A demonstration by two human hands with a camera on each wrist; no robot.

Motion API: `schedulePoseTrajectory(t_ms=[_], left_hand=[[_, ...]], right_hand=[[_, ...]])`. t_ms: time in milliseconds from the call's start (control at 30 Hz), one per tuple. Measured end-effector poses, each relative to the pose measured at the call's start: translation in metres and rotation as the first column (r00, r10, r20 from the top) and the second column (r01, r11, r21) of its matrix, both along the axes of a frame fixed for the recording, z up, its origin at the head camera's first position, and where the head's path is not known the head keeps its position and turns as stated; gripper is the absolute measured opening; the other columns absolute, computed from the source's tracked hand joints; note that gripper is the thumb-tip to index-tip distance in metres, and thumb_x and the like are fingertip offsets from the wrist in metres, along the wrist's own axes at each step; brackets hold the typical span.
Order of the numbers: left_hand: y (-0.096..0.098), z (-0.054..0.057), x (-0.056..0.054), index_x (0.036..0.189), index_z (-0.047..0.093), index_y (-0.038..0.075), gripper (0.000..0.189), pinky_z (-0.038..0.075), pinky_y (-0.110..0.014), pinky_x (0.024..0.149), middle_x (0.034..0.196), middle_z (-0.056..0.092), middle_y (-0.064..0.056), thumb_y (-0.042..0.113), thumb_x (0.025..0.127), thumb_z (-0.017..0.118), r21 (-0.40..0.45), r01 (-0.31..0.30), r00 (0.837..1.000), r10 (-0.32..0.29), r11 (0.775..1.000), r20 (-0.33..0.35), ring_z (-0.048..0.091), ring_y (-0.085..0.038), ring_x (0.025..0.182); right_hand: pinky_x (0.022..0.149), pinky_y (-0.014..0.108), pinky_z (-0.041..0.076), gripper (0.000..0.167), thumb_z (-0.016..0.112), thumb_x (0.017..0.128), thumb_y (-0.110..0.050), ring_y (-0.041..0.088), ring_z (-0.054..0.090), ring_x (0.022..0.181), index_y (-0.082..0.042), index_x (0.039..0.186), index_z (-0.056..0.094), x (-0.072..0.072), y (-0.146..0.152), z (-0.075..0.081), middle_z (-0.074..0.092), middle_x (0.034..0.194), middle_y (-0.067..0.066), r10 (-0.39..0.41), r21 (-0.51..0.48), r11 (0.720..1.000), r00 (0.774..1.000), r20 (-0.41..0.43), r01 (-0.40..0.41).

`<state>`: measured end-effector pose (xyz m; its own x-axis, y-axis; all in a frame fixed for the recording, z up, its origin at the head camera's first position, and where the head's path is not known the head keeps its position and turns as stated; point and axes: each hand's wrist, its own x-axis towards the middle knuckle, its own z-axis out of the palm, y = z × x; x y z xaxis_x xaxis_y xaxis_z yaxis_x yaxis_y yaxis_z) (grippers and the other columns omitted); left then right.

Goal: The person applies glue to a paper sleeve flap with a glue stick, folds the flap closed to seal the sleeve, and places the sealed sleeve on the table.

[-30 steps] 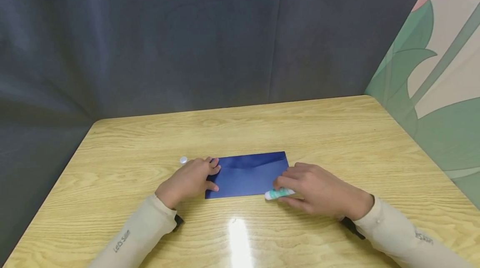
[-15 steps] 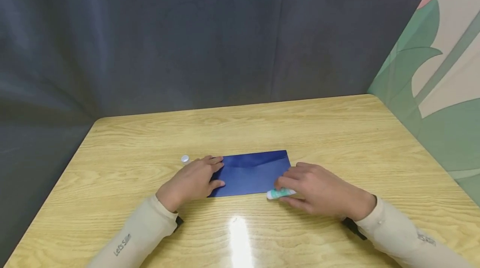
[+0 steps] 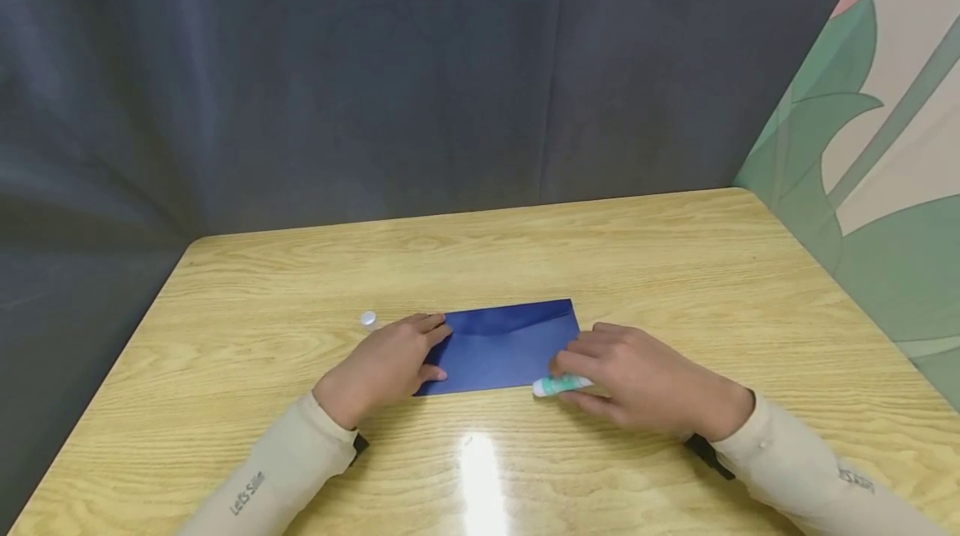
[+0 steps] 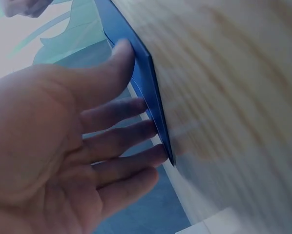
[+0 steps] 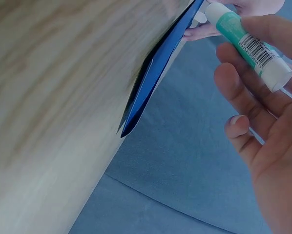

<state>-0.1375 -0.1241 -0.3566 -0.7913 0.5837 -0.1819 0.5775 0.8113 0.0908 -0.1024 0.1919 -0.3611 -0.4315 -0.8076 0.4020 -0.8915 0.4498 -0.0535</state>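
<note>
A dark blue envelope (image 3: 501,353) lies flat in the middle of the table, its flap edge along the far side. My left hand (image 3: 393,365) rests on its left end, thumb and fingertips (image 4: 153,155) extended over the paper. In my right hand (image 3: 630,378) is a glue stick (image 5: 247,46), white with a green label and a barcode, pinched between thumb and fingers. Its white end points left, over the envelope's near right corner in the head view. A small white round cap (image 3: 368,318) stands just beyond the left hand.
The wood-grain table (image 3: 300,269) reaches back to a dark curtain (image 3: 375,86). A wall with a leaf pattern (image 3: 892,202) borders it on the right. Light glares off the near middle of the tabletop.
Over the last second my left hand has slid slightly right on the envelope, covering more of its left end. The right hand keeps its hold on the glue stick, almost still.
</note>
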Motion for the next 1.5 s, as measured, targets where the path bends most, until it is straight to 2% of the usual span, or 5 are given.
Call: schedulePoseTrajectory(t_ms=[300,467,667,967,1500], left_hand=[[-0.001,-0.002,-0.002,0.149,0.046,0.010,0.076,0.034,-0.048,0.119,0.158,0.041,-0.007,0.052,0.089,0.068,0.029,0.024,0.998,-0.026,0.999,0.060,0.037,-0.038,0.146],[0.001,-0.002,-0.003,0.149,0.048,0.015,0.074,0.033,-0.049,0.119,0.157,0.042,-0.008,0.053,0.089,0.067,-0.013,0.055,0.998,-0.055,0.998,0.008,0.041,-0.037,0.144],[0.007,0.001,-0.002,0.149,0.048,0.010,0.074,0.037,-0.046,0.116,0.157,0.043,-0.009,0.051,0.090,0.066,-0.069,0.079,0.997,-0.081,0.994,-0.016,0.043,-0.033,0.142],[0.009,-0.002,-0.007,0.149,0.044,0.003,0.067,0.034,-0.044,0.119,0.158,0.039,-0.012,0.042,0.098,0.061,-0.036,0.113,0.994,-0.113,0.993,0.000,0.039,-0.031,0.146],[0.012,0.000,-0.011,0.152,0.043,0.020,0.062,0.041,-0.050,0.112,0.158,0.040,-0.004,0.045,0.098,0.059,-0.080,0.144,0.989,-0.146,0.986,-0.013,0.044,-0.030,0.139]], right_hand=[[0.069,0.022,0.047,0.023,0.078,0.084,-0.022,-0.001,0.048,0.073,-0.024,0.100,0.062,0.001,0.000,0.002,0.058,0.083,-0.016,-0.007,0.019,1.000,1.000,-0.022,0.007],[0.068,0.021,0.046,0.023,0.078,0.084,-0.020,0.000,0.049,0.073,-0.023,0.101,0.063,0.000,-0.002,0.002,0.060,0.083,-0.015,0.014,0.003,1.000,0.999,-0.029,-0.014],[0.067,0.020,0.045,0.024,0.079,0.083,-0.021,-0.001,0.048,0.072,-0.023,0.101,0.062,0.000,-0.003,0.001,0.059,0.083,-0.016,0.017,0.005,1.000,1.000,-0.022,-0.017],[0.067,0.021,0.047,0.024,0.079,0.083,-0.021,0.000,0.049,0.073,-0.022,0.102,0.063,-0.001,-0.003,0.000,0.059,0.084,-0.015,0.014,0.011,1.000,1.000,-0.022,-0.014],[0.069,0.024,0.048,0.024,0.079,0.084,-0.023,0.000,0.051,0.075,-0.023,0.102,0.063,-0.004,-0.003,0.000,0.060,0.086,-0.016,-0.013,0.018,1.000,1.000,-0.009,0.013]])
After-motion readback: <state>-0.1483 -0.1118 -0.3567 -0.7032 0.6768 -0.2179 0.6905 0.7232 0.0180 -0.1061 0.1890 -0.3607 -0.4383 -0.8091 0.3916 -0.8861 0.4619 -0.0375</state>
